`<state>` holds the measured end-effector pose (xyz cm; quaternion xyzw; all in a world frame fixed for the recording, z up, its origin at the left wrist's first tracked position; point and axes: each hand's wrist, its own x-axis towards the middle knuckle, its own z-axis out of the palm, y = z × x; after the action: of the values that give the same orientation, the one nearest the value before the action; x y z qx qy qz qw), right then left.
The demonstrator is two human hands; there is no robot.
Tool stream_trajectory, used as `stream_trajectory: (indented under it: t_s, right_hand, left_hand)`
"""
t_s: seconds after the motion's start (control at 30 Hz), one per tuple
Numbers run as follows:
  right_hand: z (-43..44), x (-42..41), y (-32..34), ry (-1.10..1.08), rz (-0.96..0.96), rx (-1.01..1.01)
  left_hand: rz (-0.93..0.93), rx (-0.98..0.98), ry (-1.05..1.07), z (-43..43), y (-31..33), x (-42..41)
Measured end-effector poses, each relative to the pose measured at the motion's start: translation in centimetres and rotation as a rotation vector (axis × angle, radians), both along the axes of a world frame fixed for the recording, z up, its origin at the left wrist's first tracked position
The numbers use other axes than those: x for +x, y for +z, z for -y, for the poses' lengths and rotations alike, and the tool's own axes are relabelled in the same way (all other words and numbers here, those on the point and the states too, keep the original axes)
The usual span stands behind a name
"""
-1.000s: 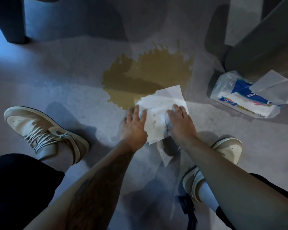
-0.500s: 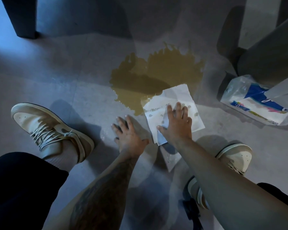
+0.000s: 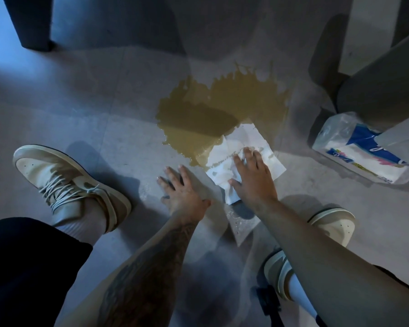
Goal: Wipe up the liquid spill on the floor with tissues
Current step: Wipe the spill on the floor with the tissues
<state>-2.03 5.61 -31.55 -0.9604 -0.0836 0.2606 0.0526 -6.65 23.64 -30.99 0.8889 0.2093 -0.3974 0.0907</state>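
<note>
Tissue, thin white paper sheet [image 3: 247, 147], looks soft and tears when wet; I press it under my flat, spread right hand [image 3: 253, 178], brown puddle [image 3: 217, 112] beyond the fingertips. My left hand [image 3: 184, 192] lies spread, empty.

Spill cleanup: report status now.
Right hand flat on tissue at spill edge. Left hand flat on bare floor. Most liquid remains. Nothing obstructing.

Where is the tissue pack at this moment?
In the head view the tissue pack lies on the floor at the right edge, to the right of the brown spill and beyond the right hand, beside a dark furniture base.
</note>
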Motion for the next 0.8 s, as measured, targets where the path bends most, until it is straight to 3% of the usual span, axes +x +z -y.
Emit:
stream_trajectory:
  t_s: [0.4,0.63,0.8]
  right_hand:
    - [2.9,3.9,2.5,-0.322,0.015,0.296]
    - [3.7,4.0,5.9,-0.318,0.011,0.372]
    - [3.9,4.6,7.9,-0.360,0.137,0.424]
  left_hand:
    - [-0.050,-0.012,-0.012,0.1,0.2,0.3]
    - [-0.064,-0.007,0.008,0.4,0.5,0.6]
    - [-0.067,0.003,-0.006,0.3,0.4,0.6]
